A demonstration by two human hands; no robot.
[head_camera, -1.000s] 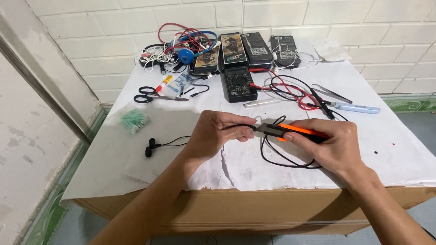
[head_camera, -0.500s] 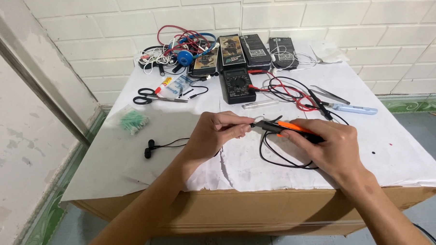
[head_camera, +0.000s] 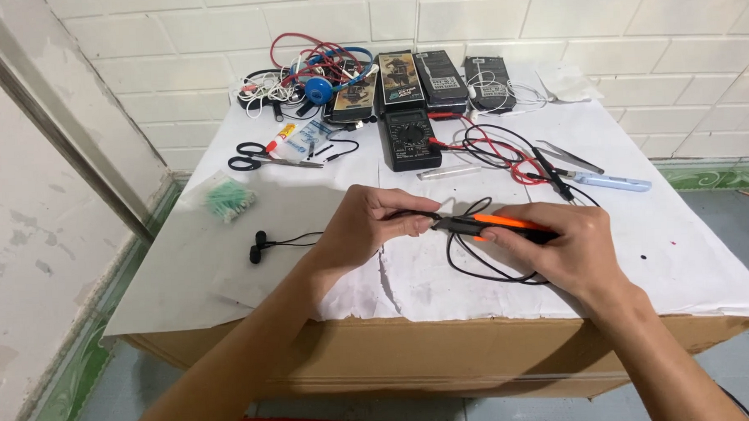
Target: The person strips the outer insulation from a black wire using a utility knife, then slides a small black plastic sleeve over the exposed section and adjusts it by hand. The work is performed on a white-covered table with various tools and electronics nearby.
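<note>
Your work surface is a cardboard box [head_camera: 446, 357] covered with white paper [head_camera: 683, 249], set against a white brick wall [head_camera: 634, 27]. Along the far edge you have a row of dark flat boxes [head_camera: 424, 80], with a tangle of cables and blue headphones [head_camera: 316, 75] to their left. In front of them lies a black multimeter [head_camera: 411, 139], its red and black leads [head_camera: 505, 152] coiled to the right — near the tweezers [head_camera: 568, 156] and a pale blue pen-like tool [head_camera: 610, 181]. Black-handled scissors [head_camera: 265, 159] lie at the left.

Your right hand [head_camera: 571, 249] is closed around an orange-and-black utility knife [head_camera: 495, 224], held level, tip toward the left. Your left hand [head_camera: 367, 223] pinches a thin black earphone cable [head_camera: 476, 261] between thumb and fingertips, right at the knife's tip. The cable loops under your right hand; its black earbuds [head_camera: 258, 246] rest on the paper, left of your left hand. A small green bundle [head_camera: 227, 199] lies further back.
</note>
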